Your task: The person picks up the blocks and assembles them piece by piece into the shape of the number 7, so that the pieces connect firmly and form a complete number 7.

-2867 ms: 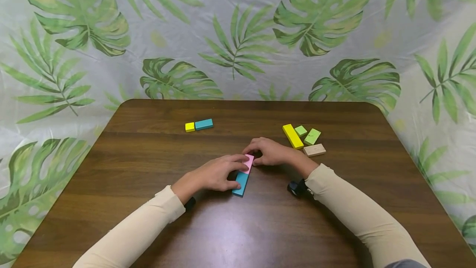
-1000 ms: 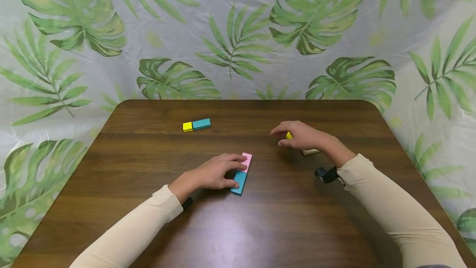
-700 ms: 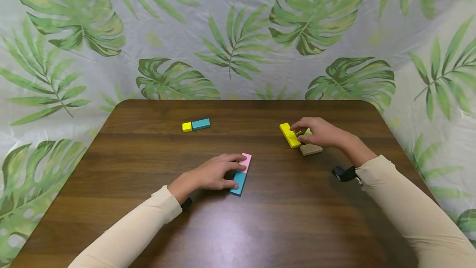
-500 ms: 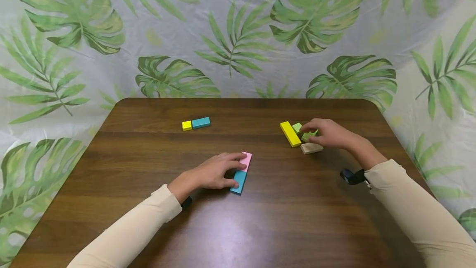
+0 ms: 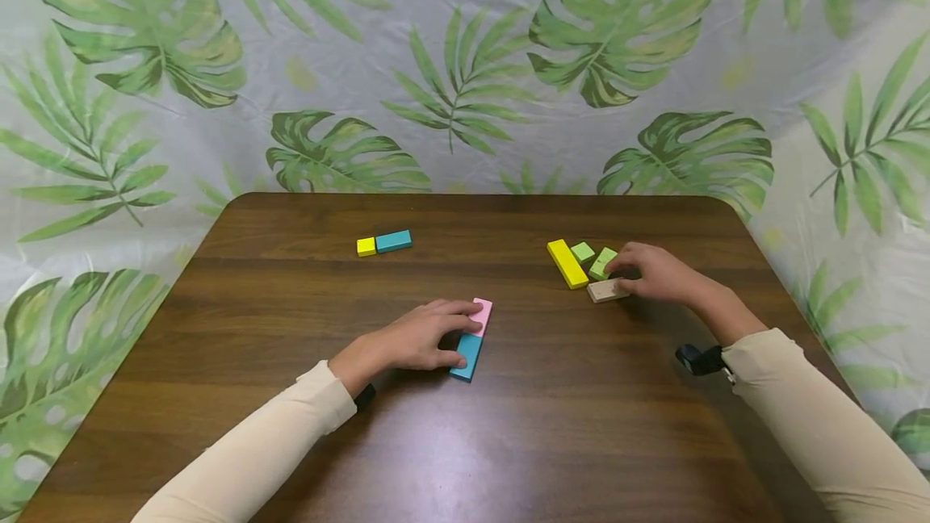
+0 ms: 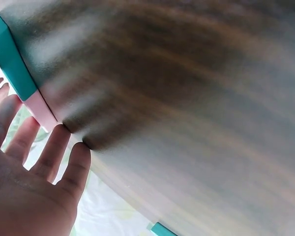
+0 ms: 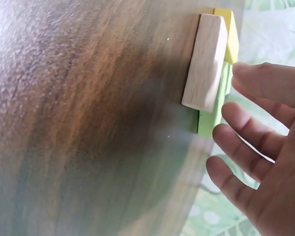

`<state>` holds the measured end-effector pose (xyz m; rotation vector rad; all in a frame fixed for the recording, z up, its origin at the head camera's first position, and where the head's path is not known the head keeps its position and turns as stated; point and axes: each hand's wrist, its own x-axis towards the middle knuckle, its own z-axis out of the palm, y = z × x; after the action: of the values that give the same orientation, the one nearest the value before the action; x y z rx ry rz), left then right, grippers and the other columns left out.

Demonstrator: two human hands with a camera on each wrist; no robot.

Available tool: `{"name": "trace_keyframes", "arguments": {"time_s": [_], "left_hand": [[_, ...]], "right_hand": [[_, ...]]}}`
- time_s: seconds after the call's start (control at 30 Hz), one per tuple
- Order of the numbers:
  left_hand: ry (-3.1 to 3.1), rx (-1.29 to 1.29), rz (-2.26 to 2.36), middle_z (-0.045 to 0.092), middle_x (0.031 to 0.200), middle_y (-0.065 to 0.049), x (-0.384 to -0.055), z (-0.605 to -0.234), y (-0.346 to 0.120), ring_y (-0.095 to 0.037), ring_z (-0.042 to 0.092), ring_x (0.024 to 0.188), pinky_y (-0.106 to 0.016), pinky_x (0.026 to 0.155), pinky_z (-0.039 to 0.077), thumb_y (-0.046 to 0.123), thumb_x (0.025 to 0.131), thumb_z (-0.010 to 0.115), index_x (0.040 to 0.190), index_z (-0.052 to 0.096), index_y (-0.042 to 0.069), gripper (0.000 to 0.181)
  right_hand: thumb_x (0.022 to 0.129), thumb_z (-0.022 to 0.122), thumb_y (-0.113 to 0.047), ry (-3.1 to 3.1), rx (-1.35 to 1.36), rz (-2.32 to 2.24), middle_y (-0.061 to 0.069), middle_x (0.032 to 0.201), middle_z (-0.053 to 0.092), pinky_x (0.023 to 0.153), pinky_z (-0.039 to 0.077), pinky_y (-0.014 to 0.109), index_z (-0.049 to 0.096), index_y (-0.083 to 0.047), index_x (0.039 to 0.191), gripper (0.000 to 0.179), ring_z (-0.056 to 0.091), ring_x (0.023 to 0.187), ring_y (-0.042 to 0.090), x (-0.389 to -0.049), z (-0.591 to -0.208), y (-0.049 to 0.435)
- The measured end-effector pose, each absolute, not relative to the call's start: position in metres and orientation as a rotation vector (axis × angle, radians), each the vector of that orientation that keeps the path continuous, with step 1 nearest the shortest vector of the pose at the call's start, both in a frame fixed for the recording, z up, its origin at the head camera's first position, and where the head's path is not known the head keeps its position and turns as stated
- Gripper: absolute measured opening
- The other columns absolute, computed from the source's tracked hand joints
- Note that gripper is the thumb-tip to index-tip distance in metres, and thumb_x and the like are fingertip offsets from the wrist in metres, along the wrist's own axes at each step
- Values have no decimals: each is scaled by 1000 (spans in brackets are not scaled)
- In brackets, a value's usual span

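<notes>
My left hand [image 5: 417, 336] rests on two flat blocks laid end to end, one pink [image 5: 483, 311] and one teal [image 5: 467, 360]. Its thumb touches the teal block and its fingers lie over the pink one, nearly straight in the left wrist view. At the right, my right hand [image 5: 659, 273] hovers with bent, parted fingers over a light green block [image 5: 601, 266] and a plain wooden block [image 5: 603, 291]. In the right wrist view the fingers stand beside the wooden block [image 7: 205, 64] and the green block [image 7: 209, 120]; neither is gripped.
A long yellow block [image 5: 567, 264] and a small light green block [image 5: 583, 253] lie left of the right hand. Farther back at the left, a yellow cube [image 5: 366, 247] sits against another teal block [image 5: 393, 241]. All are on a brown wooden table [image 5: 291, 281].
My right hand has left the pink block and travelled right to the green and wooden blocks, lately shifting a little farther right and nearer. My left hand has stayed on the pink and teal blocks.
</notes>
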<state>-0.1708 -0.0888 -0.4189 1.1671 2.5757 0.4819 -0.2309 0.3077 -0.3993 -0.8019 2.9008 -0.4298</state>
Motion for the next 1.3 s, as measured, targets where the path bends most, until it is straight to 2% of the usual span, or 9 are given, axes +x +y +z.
{"name": "trace_keyframes", "arguments": {"time_s": [0.6,0.93,1.3], "left_hand": [[2571,1157,466,29,150,6,-170,-422,-88,-19,32,135,-44,109,29,40,84,63,134,48,23,55],[2575,1151,482,30,150,5,-170,-419,-88,-20,33,135,-45,109,29,39,84,63,133,49,22,54],[2575,1137,483,29,150,6,-170,-421,-88,-20,32,135,-45,109,28,39,84,63,133,48,23,54]], "right_hand": [[81,66,-12,2887,-807,-459,7,99,62,78,46,41,67,-9,104,24,57,89,22,-225,-407,308],[80,67,-10,2883,-787,-460,11,107,63,81,45,43,65,-9,109,30,58,93,25,-224,-408,308],[76,69,-7,2902,-774,-484,10,102,65,77,47,40,61,-5,109,34,60,88,22,-224,-414,308]]}}
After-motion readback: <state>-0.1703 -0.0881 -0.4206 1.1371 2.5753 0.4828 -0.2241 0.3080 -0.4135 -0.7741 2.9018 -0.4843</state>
